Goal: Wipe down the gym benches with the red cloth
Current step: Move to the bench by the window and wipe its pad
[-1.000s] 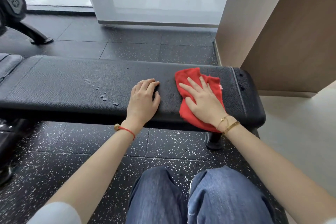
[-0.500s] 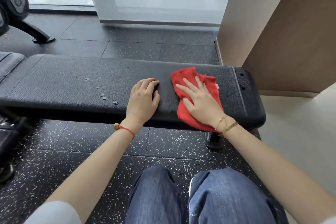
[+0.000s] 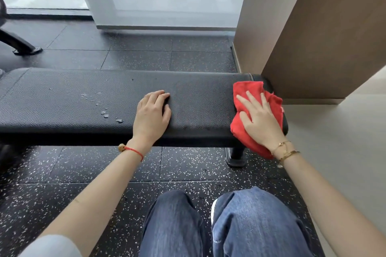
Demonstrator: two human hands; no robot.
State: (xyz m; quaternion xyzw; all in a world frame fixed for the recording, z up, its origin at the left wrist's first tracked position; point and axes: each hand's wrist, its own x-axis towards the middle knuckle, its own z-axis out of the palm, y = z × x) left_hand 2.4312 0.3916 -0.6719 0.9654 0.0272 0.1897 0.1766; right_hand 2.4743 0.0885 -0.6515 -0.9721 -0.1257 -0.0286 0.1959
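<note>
A long black padded gym bench runs left to right in front of me. The red cloth lies on its right end and hangs over the near edge. My right hand presses flat on the cloth with straight, spread fingers. My left hand rests on the bench pad near the middle, fingers loosely bent, holding nothing. Several small water drops sit on the pad to the left of my left hand.
A wood-panelled column stands right behind the bench's right end. The bench foot is on the black speckled rubber floor. A black machine leg is at far left. My knees in blue jeans are below.
My right hand has slid the red cloth rightward to the very end of the bench. My left hand has stayed in place on the pad. The view has shifted to the right.
</note>
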